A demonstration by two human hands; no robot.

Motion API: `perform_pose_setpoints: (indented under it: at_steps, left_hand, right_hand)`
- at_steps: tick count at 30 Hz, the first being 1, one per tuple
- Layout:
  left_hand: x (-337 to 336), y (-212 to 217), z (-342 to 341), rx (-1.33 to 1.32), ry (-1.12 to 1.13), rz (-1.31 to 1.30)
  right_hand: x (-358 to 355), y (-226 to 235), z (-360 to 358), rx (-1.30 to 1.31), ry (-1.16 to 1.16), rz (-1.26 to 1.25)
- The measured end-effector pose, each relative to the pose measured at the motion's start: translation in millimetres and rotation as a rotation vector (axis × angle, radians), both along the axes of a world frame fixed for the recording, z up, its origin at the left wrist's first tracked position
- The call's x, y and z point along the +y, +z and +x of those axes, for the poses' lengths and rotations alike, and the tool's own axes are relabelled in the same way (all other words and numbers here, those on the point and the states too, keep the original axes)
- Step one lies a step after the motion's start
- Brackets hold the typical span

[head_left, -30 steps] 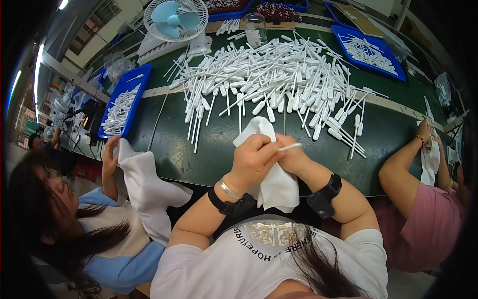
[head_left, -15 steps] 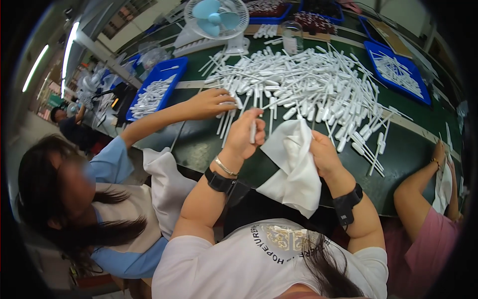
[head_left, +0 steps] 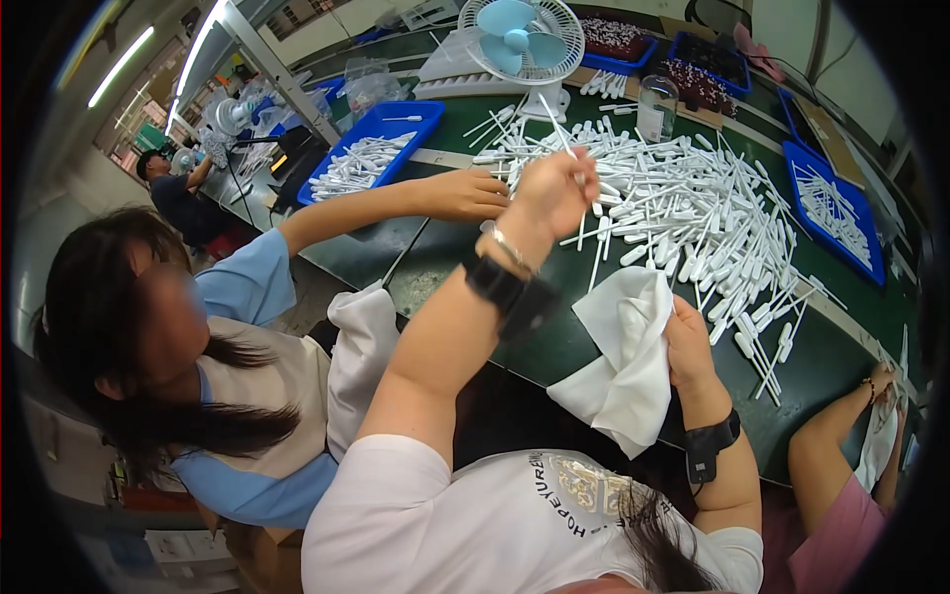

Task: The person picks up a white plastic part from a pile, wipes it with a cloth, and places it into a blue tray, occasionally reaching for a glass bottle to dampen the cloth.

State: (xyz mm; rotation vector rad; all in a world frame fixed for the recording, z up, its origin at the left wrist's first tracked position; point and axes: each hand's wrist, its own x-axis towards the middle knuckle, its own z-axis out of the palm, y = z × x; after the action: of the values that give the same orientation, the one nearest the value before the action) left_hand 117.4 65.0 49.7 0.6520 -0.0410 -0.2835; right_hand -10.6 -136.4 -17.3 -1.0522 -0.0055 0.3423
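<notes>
My left hand [head_left: 556, 198] is closed in front of the heap, raised off the table. From its fingers a white plastic dropper [head_left: 556, 121] sticks up with its thin stem, the rest hidden in the hand. In my right hand [head_left: 690, 342] is a bunched white cloth [head_left: 623, 366], which hangs over the table's near edge. Ahead lies a big heap of white droppers [head_left: 693, 198], each with a fat bulb and a thin stem. A co-worker's hand [head_left: 465, 195] reaches to the heap's left edge.
Blue trays of droppers stand at the left [head_left: 427, 111] and right [head_left: 859, 247]. A fan [head_left: 520, 40] and a clear jar [head_left: 656, 107] are behind the heap. At the right edge another co-worker holds a white cloth [head_left: 879, 436]. Dark blocks hang on both my wrists.
My left hand has moved up and away toward the heap, and the dropper's stem now points upward. The right hand keeps the cloth. The whole view has shifted.
</notes>
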Motion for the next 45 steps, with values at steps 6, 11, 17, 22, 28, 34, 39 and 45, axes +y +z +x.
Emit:
perform_pose_setpoints:
  at_steps: [6,11,17,22,28,34,39,45]
  left_hand:
    - [31.4,37.7,87.1,0.036,0.336,-0.027]
    - [88.0,16.5,139.4,0.157,0.541,0.094]
    - [205.3,-26.9,184.7,0.359,0.839,0.465]
    - [277.5,-47.4,196.3,0.21,0.858,0.504]
    - [263.8,-54.6,202.6,0.344,0.89,0.583]
    - [237.4,-32.6,181.4,0.207,0.888,0.788]
    - [102.5,-5.7,119.1,-0.351,0.06,1.112]
    - [-23.9,-8.2,25.0,-0.881,-0.46,1.608]
  right_hand:
    - [4.4,3.3,-0.9,0.0,-0.025,-0.032]
    - [6.2,4.9,1.0,0.007,-0.055,-0.08]
    - [2.8,-3.7,0.7,0.033,-0.046,-0.148]
    - [0.4,-8.5,2.0,0.024,0.001,-0.203]
    - [-0.1,0.1,4.4,0.082,-0.027,-0.234]
    - [4.8,0.1,2.8,0.021,0.003,-0.224]
    - [2.5,-0.1,3.7,0.045,0.041,-0.236]
    - [-3.5,-2.9,2.8,-0.023,0.131,-0.305]
